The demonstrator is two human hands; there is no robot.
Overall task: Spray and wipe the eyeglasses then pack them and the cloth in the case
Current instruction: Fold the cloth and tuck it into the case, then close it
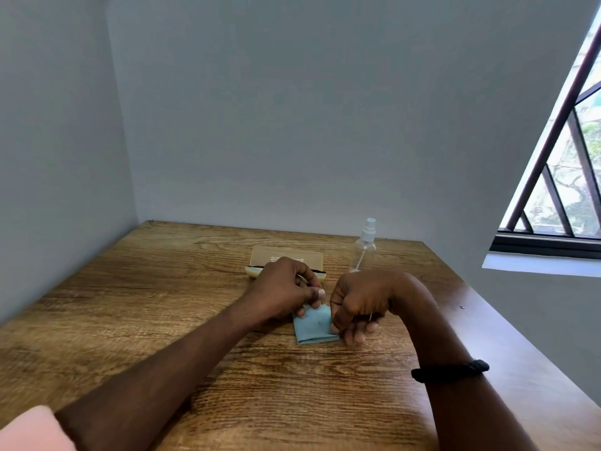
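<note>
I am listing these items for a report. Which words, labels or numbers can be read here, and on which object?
Eyeglasses case, tan lid: small white print, too blurred to read.
Spray bottle: no label visible.
Blue cloth: no print visible.

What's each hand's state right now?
Left hand: closed, pinching the top edge of the folded blue cloth.
Right hand: closed, pinching the cloth's right edge.

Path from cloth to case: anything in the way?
No object. The cloth lies on the table, pinched by the left hand and right hand. The case sits just behind it, with only the left hand overlapping its front edge. The spray bottle stands off to the right.
</note>
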